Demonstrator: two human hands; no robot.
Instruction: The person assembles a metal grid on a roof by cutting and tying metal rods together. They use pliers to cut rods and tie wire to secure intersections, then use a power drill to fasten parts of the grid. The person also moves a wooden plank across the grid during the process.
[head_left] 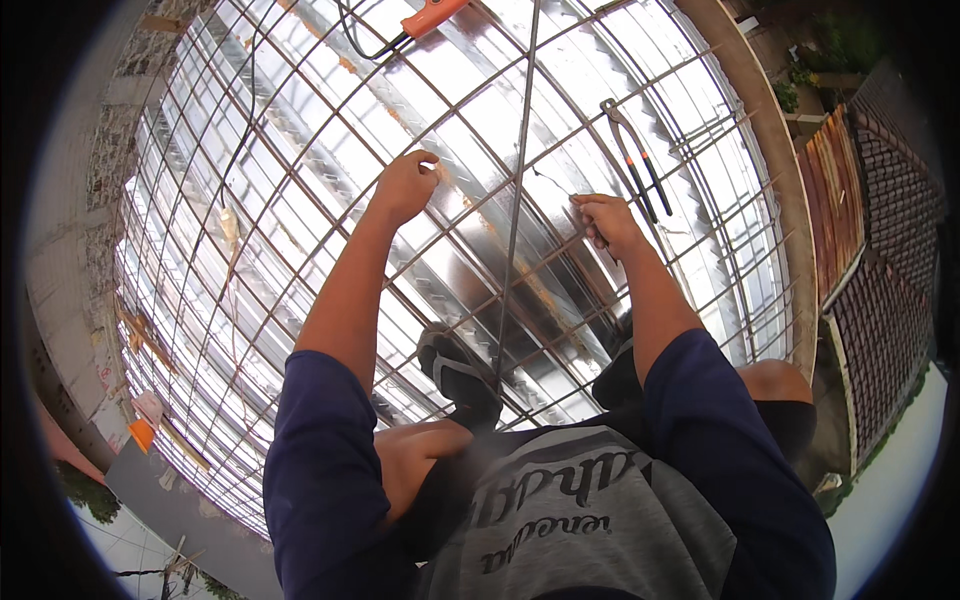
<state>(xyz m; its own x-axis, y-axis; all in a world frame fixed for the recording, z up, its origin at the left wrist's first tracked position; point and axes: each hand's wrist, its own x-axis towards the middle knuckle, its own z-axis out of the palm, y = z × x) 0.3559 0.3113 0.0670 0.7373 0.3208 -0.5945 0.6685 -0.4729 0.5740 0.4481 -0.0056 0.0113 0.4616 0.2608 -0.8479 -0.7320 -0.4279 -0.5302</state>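
Steel rebar mesh fills most of the frame, laid over shiny corrugated metal decking. Left hand, centre of frame, has fingers curled in at a bar crossing; can't tell if it pinches a tie wire or just the bar. Right hand, just right of centre, fingers closed narrow round a mesh bar, maybe w/ thin wire, too small to tell. One long loose rod runs top to bottom btwn the two hands, over the grid.

Pincers lie on the mesh just above the right hand, not touched. Orange-handled tool at top centre, well apart. Black shoe planted on the bars, lower centre.

Handling, by my read: the rod is stiff, fairly heavy, springy along its length, prob. rough w/ rust. Best gripped near a crossing, where the mesh supports it.
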